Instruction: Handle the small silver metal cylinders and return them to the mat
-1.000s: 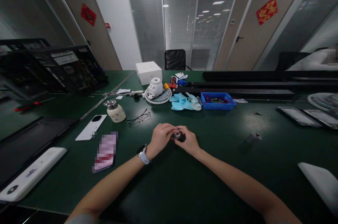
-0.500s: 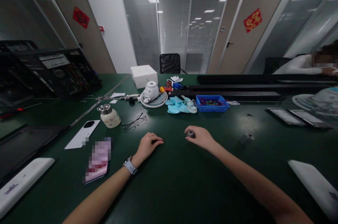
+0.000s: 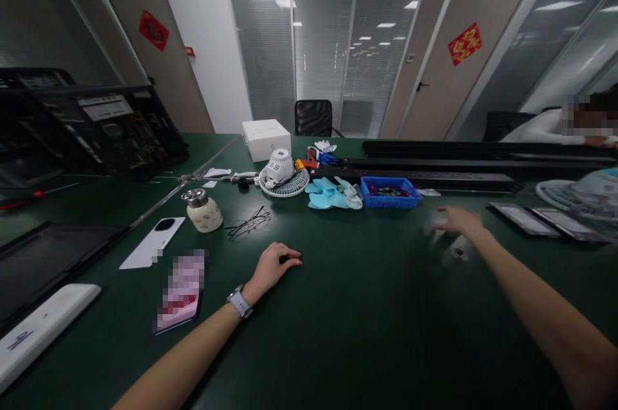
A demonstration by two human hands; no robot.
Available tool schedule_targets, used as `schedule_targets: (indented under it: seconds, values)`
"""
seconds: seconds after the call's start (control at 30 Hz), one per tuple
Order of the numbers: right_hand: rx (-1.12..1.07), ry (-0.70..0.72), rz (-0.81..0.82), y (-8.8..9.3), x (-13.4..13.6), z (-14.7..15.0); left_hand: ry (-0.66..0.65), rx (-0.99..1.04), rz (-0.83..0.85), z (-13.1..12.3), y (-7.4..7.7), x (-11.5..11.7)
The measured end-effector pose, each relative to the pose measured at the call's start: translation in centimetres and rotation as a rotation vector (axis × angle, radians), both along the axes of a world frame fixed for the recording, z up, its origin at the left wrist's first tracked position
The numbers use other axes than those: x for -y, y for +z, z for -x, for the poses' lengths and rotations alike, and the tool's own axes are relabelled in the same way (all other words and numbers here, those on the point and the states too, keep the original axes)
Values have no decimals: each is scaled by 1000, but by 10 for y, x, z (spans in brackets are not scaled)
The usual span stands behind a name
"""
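Note:
My left hand [image 3: 276, 265] rests on the green table [image 3: 338, 333], its fingers loosely curved, with a small gap between thumb and index finger. Nothing shows in it. My right hand [image 3: 459, 221] is farther out on the right, smeared by motion. Thumb and index finger look spread, but whether the small grey cylinder seen earlier is still in the hand cannot be made out. Just below that hand, near the wrist, a short greyish cylinder [image 3: 458, 253] stands on the table, also blurred. Eyeglasses [image 3: 248, 223] lie beyond my left hand.
On the left are a cream bottle [image 3: 206, 215], a white phone [image 3: 153, 242] and a pink-screened phone [image 3: 182, 291]. Farther back sit a white fan housing [image 3: 280, 168], blue fan blades [image 3: 328, 194] and a blue tray [image 3: 391, 199]. Another person [image 3: 541, 127] leans at the far right.
My right hand has swung right and slightly away, from the middle of the table to above the standing cylinder. The grey cylinder it held no longer shows. My left hand has stayed put.

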State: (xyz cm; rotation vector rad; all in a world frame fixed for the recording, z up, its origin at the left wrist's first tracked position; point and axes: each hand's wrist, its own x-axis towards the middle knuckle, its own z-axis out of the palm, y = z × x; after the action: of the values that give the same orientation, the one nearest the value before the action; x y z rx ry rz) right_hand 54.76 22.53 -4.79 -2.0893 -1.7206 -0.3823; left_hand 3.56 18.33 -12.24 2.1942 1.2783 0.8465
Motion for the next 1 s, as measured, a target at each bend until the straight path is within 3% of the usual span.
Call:
schedule_targets:
  seconds: [0.07, 0.1, 0.17, 0.23, 0.3, 0.37, 0.47, 0.8, 0.9, 0.97, 1.0]
  values:
    - [-42, 153, 28, -1, 7, 65, 36, 68, 50, 1, 0, -1]
    - [-91, 303, 42, -5, 12, 105, 74, 123, 79, 1, 0, -1]
    - [-211, 638, 120, -19, 23, 185, 183, 244, 115, 3, 0, -3]
    - [-310, 843, 218, -40, 31, 253, 284, 330, 109, 3, 1, -3]
    - [-348, 899, 226, -61, 34, 298, 329, 360, 89, 4, 1, -2]
    - [-353, 884, 199, -75, 32, 320, 332, 358, 81, 5, 2, -1]
    - [-336, 874, 174, -81, 26, 324, 319, 345, 77, 5, 1, 1]
    - [-319, 863, 203, -72, 27, 347, 385, 377, 68, 6, -5, -1]
    - [-384, 878, 179, -50, 30, 310, 404, 383, 66, 8, -5, 0]
    - [-456, 793, 148, -27, 32, 252, 424, 383, 58, 10, -5, 0]
    - [-498, 682, 112, -14, 33, 214, 440, 384, 51, 11, -5, 0]
